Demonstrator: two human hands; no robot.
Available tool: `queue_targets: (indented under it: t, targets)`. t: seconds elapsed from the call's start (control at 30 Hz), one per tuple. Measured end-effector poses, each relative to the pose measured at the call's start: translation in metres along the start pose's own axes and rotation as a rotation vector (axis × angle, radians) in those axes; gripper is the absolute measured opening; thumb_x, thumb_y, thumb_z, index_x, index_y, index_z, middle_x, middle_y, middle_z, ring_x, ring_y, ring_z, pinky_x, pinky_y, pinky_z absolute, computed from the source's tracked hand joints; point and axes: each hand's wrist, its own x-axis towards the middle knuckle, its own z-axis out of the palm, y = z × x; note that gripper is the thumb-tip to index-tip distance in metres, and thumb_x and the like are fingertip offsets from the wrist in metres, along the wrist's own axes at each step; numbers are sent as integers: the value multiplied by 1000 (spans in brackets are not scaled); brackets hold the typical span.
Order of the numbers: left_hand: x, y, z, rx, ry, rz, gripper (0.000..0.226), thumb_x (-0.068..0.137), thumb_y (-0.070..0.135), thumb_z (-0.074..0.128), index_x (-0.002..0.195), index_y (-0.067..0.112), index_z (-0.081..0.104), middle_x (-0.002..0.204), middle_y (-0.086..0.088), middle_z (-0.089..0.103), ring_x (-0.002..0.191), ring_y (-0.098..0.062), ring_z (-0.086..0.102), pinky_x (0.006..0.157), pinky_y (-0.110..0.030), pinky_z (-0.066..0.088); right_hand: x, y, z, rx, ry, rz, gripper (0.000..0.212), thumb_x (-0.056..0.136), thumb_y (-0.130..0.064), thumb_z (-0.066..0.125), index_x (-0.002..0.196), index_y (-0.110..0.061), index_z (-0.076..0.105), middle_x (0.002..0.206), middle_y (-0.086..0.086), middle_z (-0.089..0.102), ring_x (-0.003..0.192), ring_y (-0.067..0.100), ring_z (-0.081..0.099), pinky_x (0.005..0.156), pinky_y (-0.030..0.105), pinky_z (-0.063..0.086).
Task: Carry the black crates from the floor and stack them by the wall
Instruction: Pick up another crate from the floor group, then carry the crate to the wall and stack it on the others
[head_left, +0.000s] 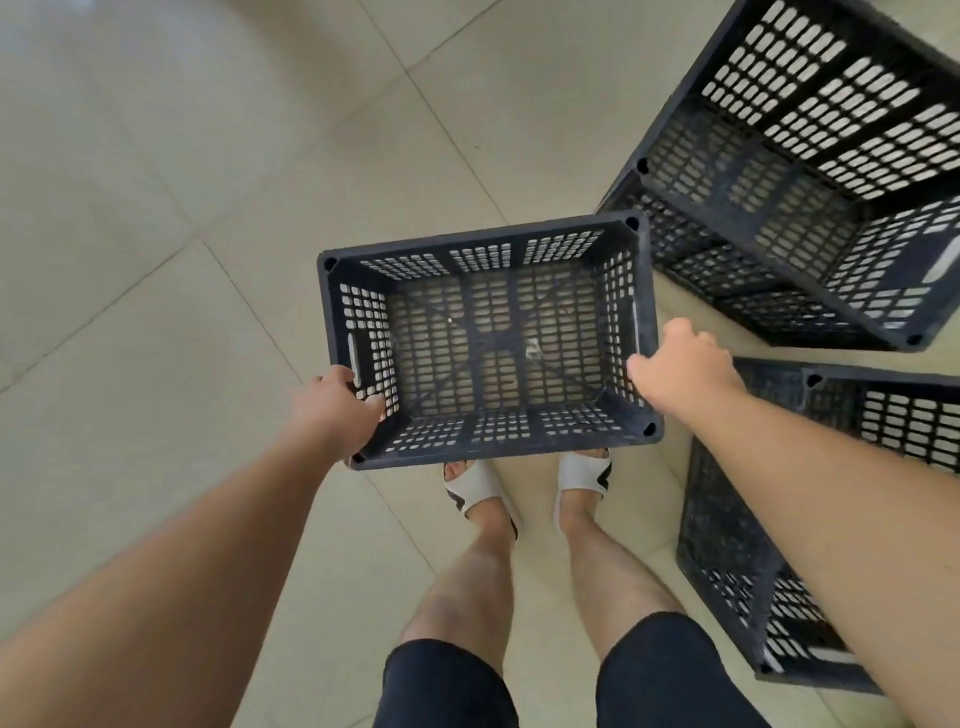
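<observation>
Crate (488, 338) over your toes (457, 470): your left hand (332, 400) and right hand (680, 364) curl round its short rims. Far crate (810, 171) and near crate (737, 545) crowd your right; open floor (156, 208) lies to your left.

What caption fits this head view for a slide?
Left hand and right hand hold a black crate by its ends; more crates lie nearby.

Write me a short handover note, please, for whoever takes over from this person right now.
Left hand grips the held crate by its left end wall, fingers inside.
Right hand grips its right rim.
The crate hangs over the feet.
More crates on the floor at right: far crate, near crate.
No wall or stack in view.
Left: carry this one to the wall, then the others.
</observation>
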Motion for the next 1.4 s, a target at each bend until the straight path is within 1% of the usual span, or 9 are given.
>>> queue_targets:
  t: [0.27, 0.4, 0.6, 0.77, 0.9, 1.0, 1.1, 1.3, 1.4]
  targets:
    - [91, -14, 37, -143, 136, -137, 64, 94, 31, 62, 147, 8, 36, 141, -17, 50, 121, -40, 55, 100, -53, 50, 85, 6, 50, 77, 32, 72, 55, 92, -42, 55, 136, -10, 44, 135, 17, 52, 123, 41, 52, 94, 50, 49]
    - [128, -18, 51, -293, 158, -228, 54, 94, 30, 60, 139, 8, 40, 121, -12, 58, 105, -39, 61, 89, -50, 55, 119, 4, 71, 124, 51, 82, 51, 95, -35, 56, 136, -9, 43, 134, 16, 53, 120, 41, 54, 89, 47, 47]
    - [170, -28, 64, -471, 150, -314, 35, 91, 30, 50, 118, 11, 59, 100, -10, 67, 92, -37, 66, 81, -43, 55, 153, -1, 91, 420, 77, 168, 31, 101, -18, 48, 130, -10, 46, 114, 9, 54, 95, 34, 54, 85, 45, 53]
    - [188, -34, 68, -730, 82, -294, 26, 98, 24, 47, 114, 9, 61, 109, -3, 72, 93, -20, 66, 88, -35, 48, 173, 4, 102, 683, 94, 194, 8, 101, -18, 51, 108, -16, 53, 112, 7, 69, 92, 26, 69, 81, 40, 57]
    - [189, -39, 66, -803, 78, -322, 29, 100, 28, 45, 117, 12, 62, 95, 1, 72, 91, -15, 70, 97, -35, 52, 180, 4, 98, 833, 9, 222, 20, 101, -19, 54, 120, -14, 57, 90, 1, 67, 63, 14, 56, 66, 30, 47]
    - [181, -41, 65, -836, 67, -319, 27, 100, 29, 46, 112, 13, 63, 93, -2, 70, 80, -14, 68, 85, -33, 52, 177, 11, 94, 848, -32, 244, 27, 97, -19, 57, 123, -19, 52, 101, 6, 69, 63, 14, 55, 76, 37, 49]
    - [162, -47, 60, -845, 71, -312, 24, 98, 29, 47, 104, 13, 65, 94, -4, 70, 80, -15, 68, 92, -37, 54, 157, 15, 82, 838, -38, 230, 47, 100, -15, 56, 145, -11, 46, 89, 2, 63, 64, 14, 53, 80, 38, 49]
    - [84, -59, 25, -752, 71, -269, 29, 102, 29, 43, 103, 9, 65, 93, -5, 71, 79, -16, 63, 82, -33, 47, 73, 24, 27, 807, -21, 191, 62, 102, -12, 52, 159, -8, 25, 82, 1, 56, 61, 14, 48, 67, 31, 43]
    - [31, -68, -6, -756, 74, -252, 29, 102, 32, 43, 101, 11, 63, 94, -6, 72, 84, -17, 66, 76, -32, 46, 19, 24, -14, 794, -24, 185, 62, 103, -12, 51, 159, -7, 25, 81, 2, 55, 61, 15, 46, 70, 34, 42]
